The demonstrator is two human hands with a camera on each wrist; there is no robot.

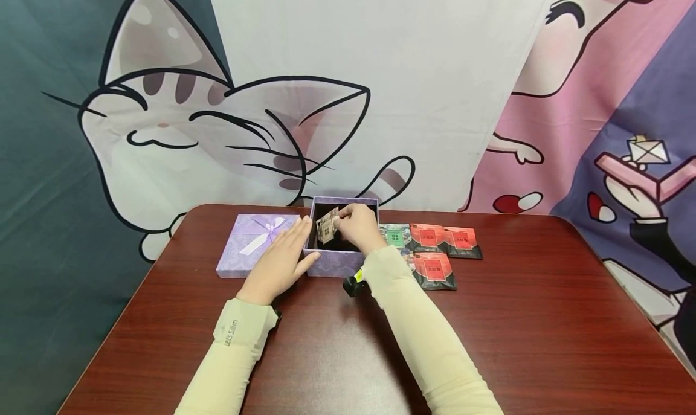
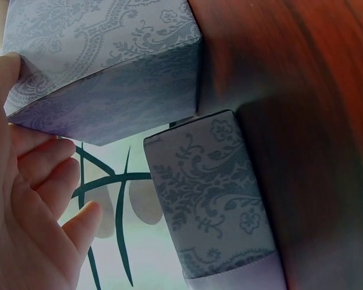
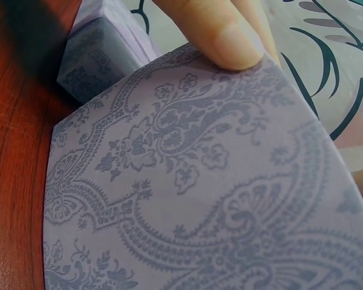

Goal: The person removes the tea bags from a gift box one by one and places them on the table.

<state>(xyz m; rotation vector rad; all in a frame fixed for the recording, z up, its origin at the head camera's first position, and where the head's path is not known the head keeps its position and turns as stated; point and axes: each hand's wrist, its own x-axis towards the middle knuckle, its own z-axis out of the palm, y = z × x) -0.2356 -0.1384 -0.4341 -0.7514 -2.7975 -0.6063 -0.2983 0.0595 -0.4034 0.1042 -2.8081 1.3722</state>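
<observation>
A purple patterned gift box (image 1: pixel 335 264) stands uncovered at the back of the table, its dark inside showing. My right hand (image 1: pixel 359 225) reaches into it and pinches a small tan-and-brown packet (image 1: pixel 327 226) by its edge. The packet is tilted inside the opening, its lower end overlapping the dark interior. My left hand (image 1: pixel 280 258) lies along the box's left side with straight fingers. Its thumb (image 3: pixel 236 48) rests on the near wall in the right wrist view. To the left is the lid (image 1: pixel 239 246), with a pale ribbon bow.
Right of the box lie several flat sachets: a green-labelled one (image 1: pixel 396 236) and red-and-black ones, such as the front sachet (image 1: pixel 435 271). One more is partly hidden behind the right arm. A cartoon-printed cloth (image 1: pixel 435 70) hangs behind the brown table (image 1: pixel 544 318).
</observation>
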